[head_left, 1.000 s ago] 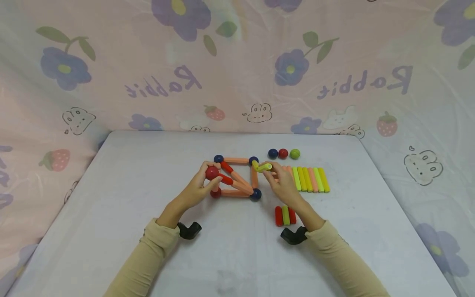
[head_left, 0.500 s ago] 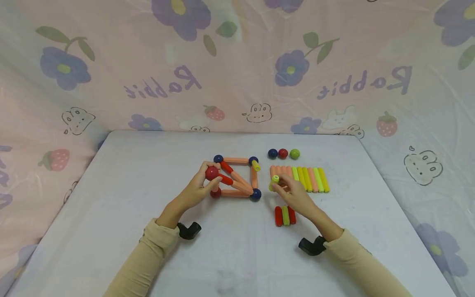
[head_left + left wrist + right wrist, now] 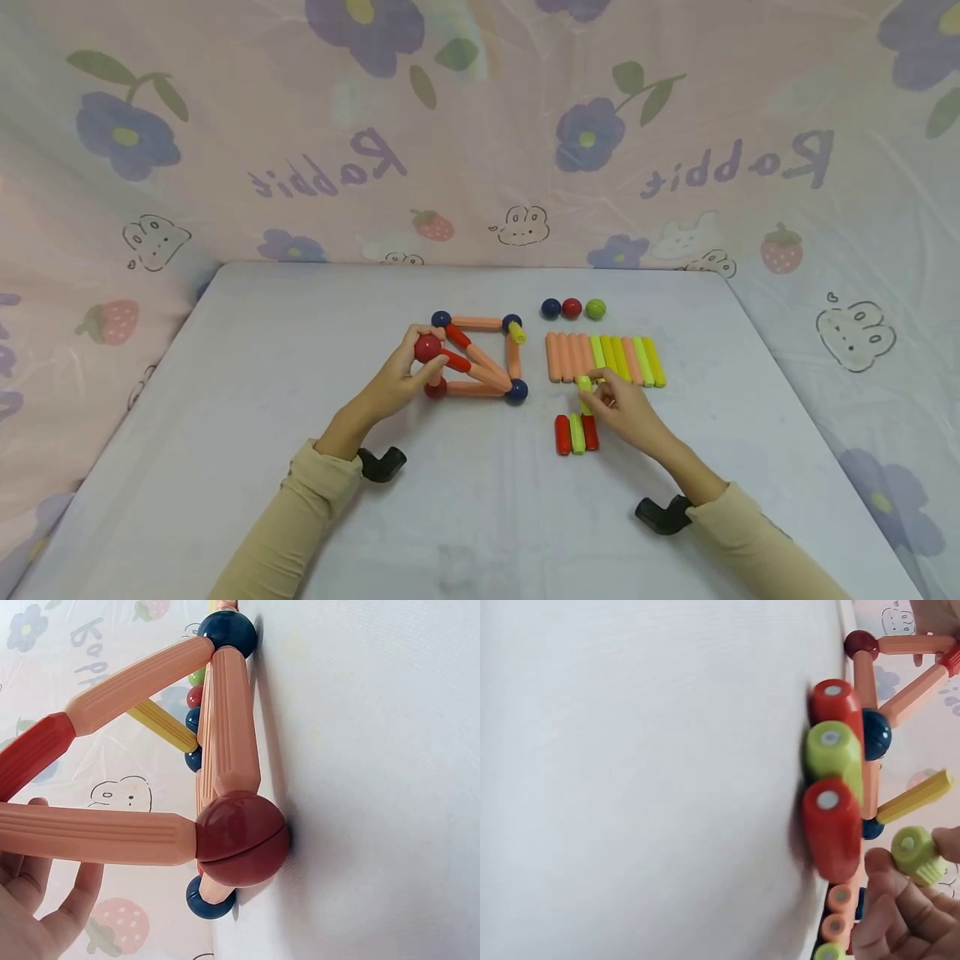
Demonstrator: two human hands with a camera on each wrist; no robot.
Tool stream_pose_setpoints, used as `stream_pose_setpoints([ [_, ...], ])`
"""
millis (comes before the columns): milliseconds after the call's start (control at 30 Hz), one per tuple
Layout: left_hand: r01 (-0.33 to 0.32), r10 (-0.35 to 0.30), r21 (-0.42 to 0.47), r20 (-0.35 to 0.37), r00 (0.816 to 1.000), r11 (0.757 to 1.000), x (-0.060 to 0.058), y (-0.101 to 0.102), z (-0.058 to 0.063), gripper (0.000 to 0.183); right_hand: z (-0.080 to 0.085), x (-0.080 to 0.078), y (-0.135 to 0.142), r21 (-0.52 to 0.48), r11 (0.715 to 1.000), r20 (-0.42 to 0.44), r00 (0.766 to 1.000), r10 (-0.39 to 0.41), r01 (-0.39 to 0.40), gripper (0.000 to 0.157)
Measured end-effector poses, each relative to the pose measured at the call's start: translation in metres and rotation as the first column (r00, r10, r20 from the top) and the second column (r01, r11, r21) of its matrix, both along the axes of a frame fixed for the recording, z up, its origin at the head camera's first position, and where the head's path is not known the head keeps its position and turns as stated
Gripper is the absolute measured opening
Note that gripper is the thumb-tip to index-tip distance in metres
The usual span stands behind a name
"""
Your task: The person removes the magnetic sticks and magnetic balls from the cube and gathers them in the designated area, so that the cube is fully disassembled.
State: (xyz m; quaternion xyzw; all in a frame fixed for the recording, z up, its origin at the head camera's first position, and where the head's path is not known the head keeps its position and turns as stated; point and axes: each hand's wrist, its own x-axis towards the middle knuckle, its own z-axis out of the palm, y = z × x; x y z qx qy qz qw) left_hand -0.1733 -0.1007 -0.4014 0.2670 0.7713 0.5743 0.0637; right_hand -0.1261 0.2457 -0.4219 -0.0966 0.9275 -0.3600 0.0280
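A green stick (image 3: 584, 388) is pinched between the fingers of the right hand (image 3: 622, 410), and a red ball (image 3: 427, 348) is gripped by those of the left hand (image 3: 390, 387), raised over a frame. Four-cornered and seemingly finished, the base is formed of peach sticks (image 3: 477, 323) and balls, its left side partly hidden. Sloping sticks (image 3: 491, 379) run up toward the held ball; a yellow stick (image 3: 517, 333) is joined at one end only, so that part looks incomplete. Unused on the worktop (image 3: 480, 508) are left three loose balls (image 3: 572, 308), a long row of sticks (image 3: 609, 358) and a short red-and-green group (image 3: 577, 434).
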Motion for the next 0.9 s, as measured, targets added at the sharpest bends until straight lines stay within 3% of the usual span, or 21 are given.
stream_pose_setpoints([
  [333, -0.009, 0.01, -0.011, 0.008, 1.0, 1.0, 0.001, 0.001, 0.002, 0.036, -0.004, 0.011, 0.014, 0.047, 0.999, 0.086, 0.996, 0.013, -0.017, 0.029],
  [533, -0.002, 0.002, 0.009, 0.012, 1.0, 1.0, 0.0, 0.001, 0.002, 0.037, -0.004, 0.015, 0.016, 0.051, 0.999, 0.178, 0.984, 0.011, -0.021, 0.03],
  [733, -0.016, 0.016, -0.033, 0.021, 1.0, 0.999, 0.001, 0.001, 0.001, 0.035, -0.007, 0.016, 0.016, 0.069, 0.998, 0.256, 0.967, -0.012, -0.006, 0.03],
  [900, -0.024, 0.025, -0.055, 0.018, 1.0, 0.998, 0.002, 0.001, 0.002, 0.035, -0.005, 0.016, 0.016, 0.084, 0.996, 0.262, 0.965, -0.001, -0.022, 0.028],
])
